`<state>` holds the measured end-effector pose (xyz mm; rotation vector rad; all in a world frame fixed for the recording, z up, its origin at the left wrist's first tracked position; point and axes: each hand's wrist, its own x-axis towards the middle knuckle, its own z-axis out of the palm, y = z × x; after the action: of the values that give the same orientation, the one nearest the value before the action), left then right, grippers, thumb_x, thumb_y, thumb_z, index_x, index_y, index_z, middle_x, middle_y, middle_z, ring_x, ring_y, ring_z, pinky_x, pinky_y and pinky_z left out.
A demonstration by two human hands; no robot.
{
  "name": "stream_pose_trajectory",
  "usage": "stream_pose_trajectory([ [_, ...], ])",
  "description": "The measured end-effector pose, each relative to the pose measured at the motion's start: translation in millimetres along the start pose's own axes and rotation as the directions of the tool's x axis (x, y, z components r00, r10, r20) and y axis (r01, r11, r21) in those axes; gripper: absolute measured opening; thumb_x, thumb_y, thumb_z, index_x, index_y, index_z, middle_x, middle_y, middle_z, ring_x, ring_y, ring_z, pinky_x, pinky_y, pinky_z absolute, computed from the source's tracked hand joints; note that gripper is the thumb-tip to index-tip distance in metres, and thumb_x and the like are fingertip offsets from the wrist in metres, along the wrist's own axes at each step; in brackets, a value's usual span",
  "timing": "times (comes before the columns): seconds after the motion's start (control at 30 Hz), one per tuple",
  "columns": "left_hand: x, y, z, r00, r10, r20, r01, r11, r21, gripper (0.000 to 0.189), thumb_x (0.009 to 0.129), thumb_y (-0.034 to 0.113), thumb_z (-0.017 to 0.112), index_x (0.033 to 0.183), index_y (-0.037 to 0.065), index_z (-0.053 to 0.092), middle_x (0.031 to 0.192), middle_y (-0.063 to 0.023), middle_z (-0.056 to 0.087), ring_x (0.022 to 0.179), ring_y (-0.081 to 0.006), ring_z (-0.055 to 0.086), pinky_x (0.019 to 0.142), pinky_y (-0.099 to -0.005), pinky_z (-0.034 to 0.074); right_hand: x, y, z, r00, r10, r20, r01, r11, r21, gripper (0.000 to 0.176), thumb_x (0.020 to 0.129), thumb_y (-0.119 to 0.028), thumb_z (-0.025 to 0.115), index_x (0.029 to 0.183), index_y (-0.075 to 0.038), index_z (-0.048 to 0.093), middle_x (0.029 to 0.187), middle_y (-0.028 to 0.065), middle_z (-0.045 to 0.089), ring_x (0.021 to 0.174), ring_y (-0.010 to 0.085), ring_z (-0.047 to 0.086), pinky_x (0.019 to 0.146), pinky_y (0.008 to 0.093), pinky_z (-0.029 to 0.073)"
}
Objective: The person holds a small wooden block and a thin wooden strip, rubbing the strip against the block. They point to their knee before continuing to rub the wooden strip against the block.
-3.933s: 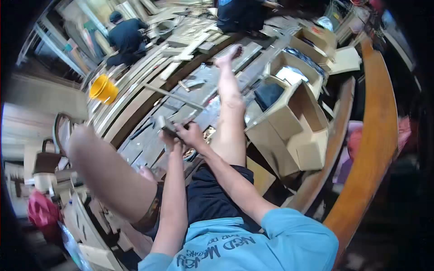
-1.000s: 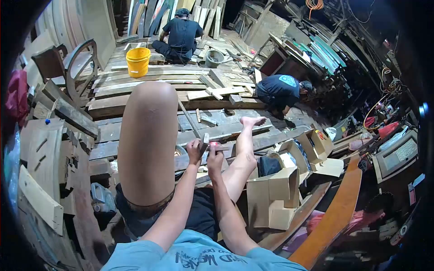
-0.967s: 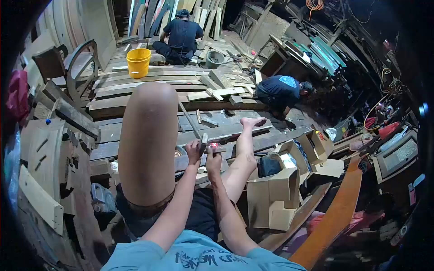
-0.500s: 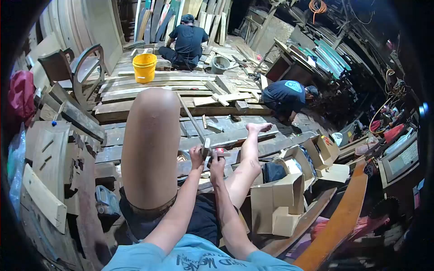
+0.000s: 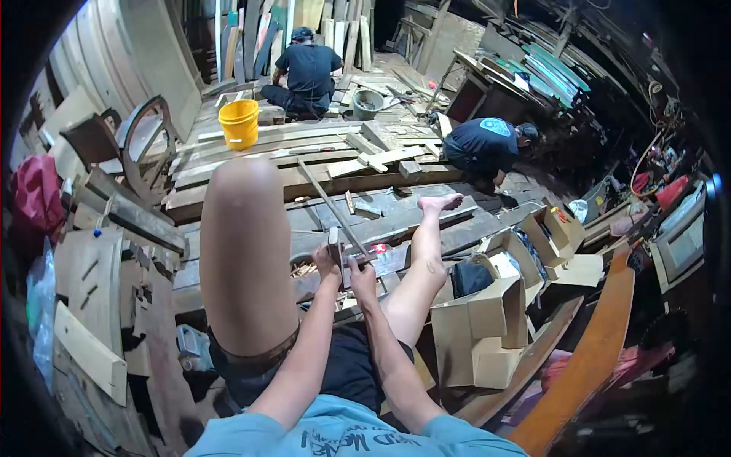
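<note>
Between my raised knee and outstretched leg, my left hand (image 5: 327,264) is closed round a small block-like tool (image 5: 335,242), its exact kind unclear. Close beside it, my right hand (image 5: 362,279) grips a short wooden piece (image 5: 361,260) that juts out to the right. A long thin wooden strip (image 5: 333,207) slants from the planks down to just in front of my hands. Its lower end meets the things I hold; whether it is gripped cannot be told. A small red item (image 5: 378,248) lies just beyond my right hand.
A yellow bucket (image 5: 239,124) and a grey bucket (image 5: 368,104) stand on the planks ahead. Two people (image 5: 308,72) (image 5: 487,150) crouch farther off. Open cardboard boxes (image 5: 476,320) and a curved orange board (image 5: 586,354) lie at right; a wooden chair (image 5: 126,145) stands left.
The view has shifted slightly. My left hand and its tool have moved a little left, away from my right hand, with the tool now tilted more upright.
</note>
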<state>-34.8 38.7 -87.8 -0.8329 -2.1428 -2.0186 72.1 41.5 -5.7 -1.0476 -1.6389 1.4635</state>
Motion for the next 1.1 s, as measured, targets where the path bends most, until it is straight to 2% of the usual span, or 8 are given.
stream_pose_trajectory([
  [0.3,12.0,46.1,-13.8,0.773,-0.617,0.149,0.455,0.374,-0.809,0.027,0.082,0.024,0.045,0.073,0.005,0.061,0.063,-0.0052,0.058,0.054,-0.0152,0.055,0.048,-0.0296,0.045,4.9,-16.0,7.1,0.987,-0.134,-0.092,0.137,0.990,0.018,0.030,0.087,-0.026,0.051,0.074,0.001,0.056,0.061,0.0032,0.051,0.055,0.0124,0.046,0.053,0.0285,0.039],
  [0.47,8.2,-0.8,-13.6,0.990,-0.032,0.137,0.051,0.989,-0.138,0.027,0.081,0.028,0.048,0.074,0.005,0.060,0.064,-0.0082,0.059,0.054,-0.0145,0.056,0.049,-0.0283,0.045,-5.1,-16.1,13.3,0.989,-0.146,-0.022,0.148,0.974,0.173,0.029,0.088,-0.025,0.051,0.074,-0.001,0.055,0.058,-0.0013,0.046,0.052,0.0084,0.040,0.049,0.0271,0.036],
  [0.53,15.0,26.9,-13.8,0.762,-0.609,0.221,0.505,0.347,-0.790,0.027,0.081,0.027,0.048,0.076,0.003,0.060,0.064,-0.0073,0.059,0.054,-0.0139,0.056,0.050,-0.0279,0.046,3.7,-0.5,10.8,0.999,-0.042,-0.018,0.040,0.993,-0.111,0.030,0.088,-0.026,0.050,0.072,-0.001,0.054,0.059,-0.0018,0.046,0.054,0.0076,0.040,0.050,0.0258,0.035],
  [0.73,7.4,-25.1,-8.3,0.935,0.353,0.048,-0.353,0.900,0.255,0.024,0.081,0.022,0.049,0.080,0.001,0.059,0.066,-0.0068,0.059,0.058,-0.0149,0.057,0.054,-0.0280,0.046,-3.4,-18.4,8.4,0.999,0.013,0.044,-0.014,0.999,0.029,0.039,0.085,-0.031,0.052,0.084,0.006,0.059,0.071,0.0152,0.060,0.067,0.0204,0.056,0.062,0.0322,0.043],
  [0.8,13.6,17.2,-9.5,0.771,-0.587,0.248,0.417,0.171,-0.893,0.016,0.078,0.019,0.053,0.079,0.005,0.059,0.063,-0.0062,0.058,0.057,-0.0189,0.056,0.055,-0.0332,0.044,5.7,-11.4,5.6,0.994,-0.061,0.094,0.077,0.980,-0.182,0.038,0.084,-0.031,0.052,0.085,0.006,0.059,0.070,0.0151,0.060,0.067,0.0198,0.056,0.063,0.0311,0.043],
  [0.83,8.0,27.0,-11.6,0.936,-0.350,0.030,0.305,0.768,-0.563,0.014,0.077,0.019,0.053,0.080,0.007,0.058,0.062,-0.0061,0.056,0.057,-0.0215,0.055,0.056,-0.0359,0.042,1.8,-23.7,6.1,0.998,-0.054,0.027,0.051,0.995,0.090,0.034,0.085,-0.031,0.052,0.078,0.002,0.059,0.064,0.0071,0.055,0.058,0.0143,0.049,0.054,0.0283,0.039],
  [0.93,15.0,-12.4,-9.8,0.993,0.116,0.030,-0.117,0.991,0.061,0.022,0.082,0.026,0.047,0.087,0.007,0.057,0.068,-0.0063,0.057,0.060,-0.0226,0.056,0.056,-0.0334,0.045,1.8,-16.6,9.9,0.998,0.003,0.064,-0.031,0.897,0.442,0.027,0.085,-0.027,0.054,0.072,-0.004,0.058,0.063,-0.0011,0.051,0.052,0.0081,0.044,0.046,0.0250,0.034],
  [1.1,10.4,50.3,-16.9,0.814,-0.562,0.145,0.461,0.473,-0.751,0.024,0.082,0.028,0.049,0.087,0.007,0.056,0.069,-0.0062,0.056,0.063,-0.0205,0.056,0.056,-0.0311,0.045,8.2,-6.8,6.6,1.000,-0.017,0.027,0.015,0.997,0.074,0.036,0.086,-0.030,0.051,0.085,0.005,0.058,0.068,0.0112,0.058,0.060,0.0210,0.052,0.060,0.0327,0.042],
])
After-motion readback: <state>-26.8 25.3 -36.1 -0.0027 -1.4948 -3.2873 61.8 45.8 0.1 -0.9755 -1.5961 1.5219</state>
